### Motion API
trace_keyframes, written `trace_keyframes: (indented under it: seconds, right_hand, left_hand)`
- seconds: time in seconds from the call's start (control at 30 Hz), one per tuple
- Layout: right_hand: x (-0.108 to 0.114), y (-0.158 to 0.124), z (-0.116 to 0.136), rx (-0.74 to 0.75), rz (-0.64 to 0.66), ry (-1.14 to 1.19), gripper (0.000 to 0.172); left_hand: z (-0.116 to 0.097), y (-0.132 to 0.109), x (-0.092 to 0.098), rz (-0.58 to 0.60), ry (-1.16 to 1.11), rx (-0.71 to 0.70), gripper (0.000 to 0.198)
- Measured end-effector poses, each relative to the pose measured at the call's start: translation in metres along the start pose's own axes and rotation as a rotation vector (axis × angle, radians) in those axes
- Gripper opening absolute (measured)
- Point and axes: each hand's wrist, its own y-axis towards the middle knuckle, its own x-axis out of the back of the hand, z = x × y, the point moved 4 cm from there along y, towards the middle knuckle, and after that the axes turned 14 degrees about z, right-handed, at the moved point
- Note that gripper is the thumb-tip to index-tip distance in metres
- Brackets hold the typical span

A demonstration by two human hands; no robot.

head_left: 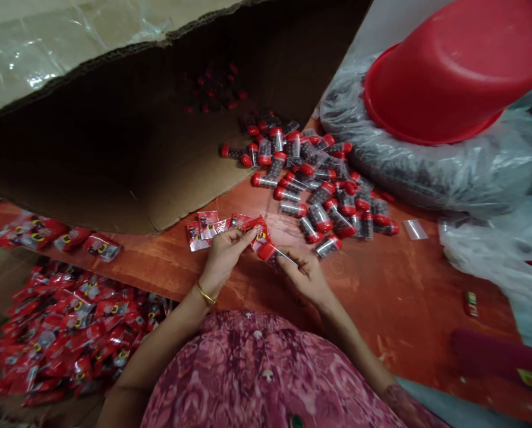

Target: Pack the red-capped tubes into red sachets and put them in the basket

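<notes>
At the table's front middle, my left hand (224,254) pinches a small red printed packet (260,230) between thumb and fingers. My right hand (307,274) is closed on a small clear bottle with a red cap (266,251). Its red end points left, against the packet; whether it is inside the packet's mouth I cannot tell. More flat red packets (198,238) lie just beyond my left hand. Behind my right hand spreads a loose heap of the same red-capped bottles (321,217), with dark contents showing through their clear walls.
A big cardboard box (172,208) lies open towards me, with more bottles in its shadow. Filled red packets (100,246) sit on the table's left edge, above a large pile (74,333) lower down. At right are a red bucket (430,77) and a plastic sack (394,172).
</notes>
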Motion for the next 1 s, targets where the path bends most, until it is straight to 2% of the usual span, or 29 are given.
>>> trace_keyframes:
  seconds: [0.1,0.3,0.5,0.63,0.8,0.9,1.0]
  right_hand:
    - [0.0,-0.005,-0.002,-0.027,0.032,0.112,0.031]
    - [-0.004,-0.007,-0.001,-0.076,0.064,0.312,0.028]
    - [-0.012,-0.002,-0.004,-0.163,0.129,0.505,0.032]
    - [-0.015,0.001,-0.011,-0.191,0.129,0.587,0.032]
    - [-0.017,0.002,-0.013,-0.181,0.138,0.586,0.031]
    - [-0.019,0.002,-0.013,-0.198,0.177,0.568,0.031]
    - [-0.016,0.003,-0.014,-0.172,0.154,0.577,0.032]
  left_hand:
    - [0.001,0.003,0.002,-0.052,-0.062,-0.022,0.038]
    - [0.0,0.004,-0.002,-0.008,-0.189,0.034,0.041]
    - [0.0,0.0,0.0,-0.066,-0.019,-0.072,0.037]
    - [-0.001,-0.002,0.003,-0.058,0.068,-0.12,0.036]
    - [-0.001,-0.002,0.001,-0.026,0.031,-0.176,0.033]
    - [0.0,-0.001,-0.002,-0.013,-0.007,-0.176,0.033]
    - [0.0,-0.001,-0.004,0.011,-0.017,-0.161,0.033]
